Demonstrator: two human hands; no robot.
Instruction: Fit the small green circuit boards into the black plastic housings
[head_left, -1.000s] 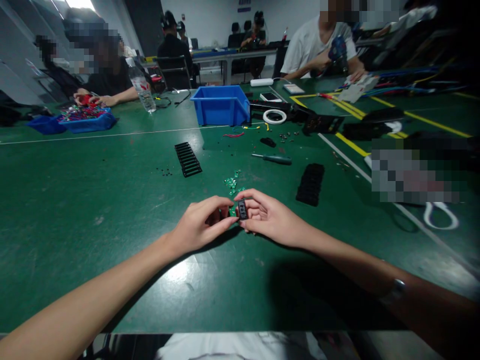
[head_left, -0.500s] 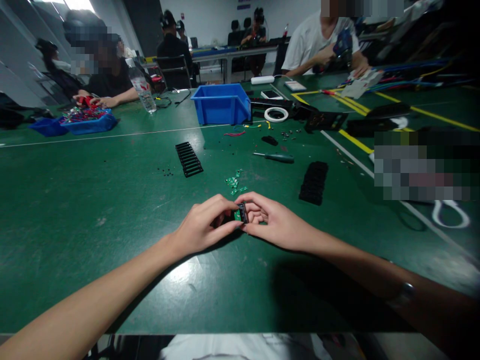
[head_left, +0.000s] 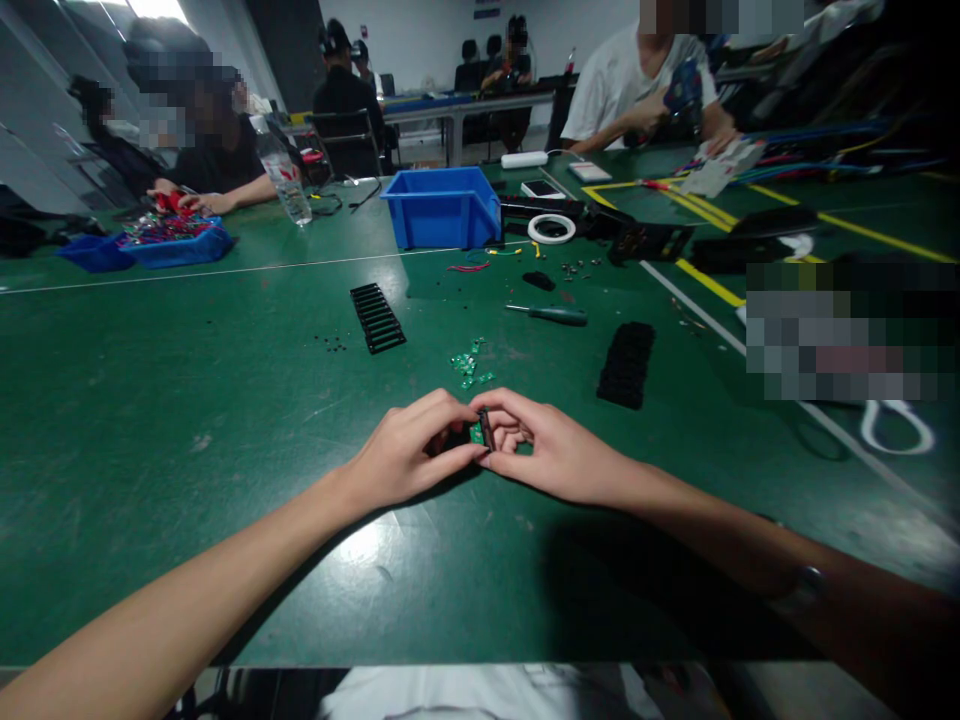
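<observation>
My left hand [head_left: 416, 445] and my right hand [head_left: 551, 445] meet low over the green table. Between their fingertips they pinch a small black part [head_left: 487, 430] with a green circuit board [head_left: 477, 432] against its left side. Fingers hide some of both pieces. Just beyond the hands lies a loose pile of small green boards [head_left: 469, 365]. A black slotted frame [head_left: 377, 318] rests further left, with several tiny dark bits beside it. To the right is a stack of black parts [head_left: 627, 366], and a screwdriver [head_left: 559, 315] lies behind the pile.
A blue bin [head_left: 444, 210] stands at the back centre, near a white ring [head_left: 552, 229] and black parts. At the far left are a water bottle [head_left: 283, 175] and a blue tray [head_left: 184, 245] of wires. Persons sit across the table; one holds a drill. A white loop [head_left: 898, 428] lies right.
The black part has turned slightly between my fingers and now shows a narrower side. Both hands keep nearly the same place.
</observation>
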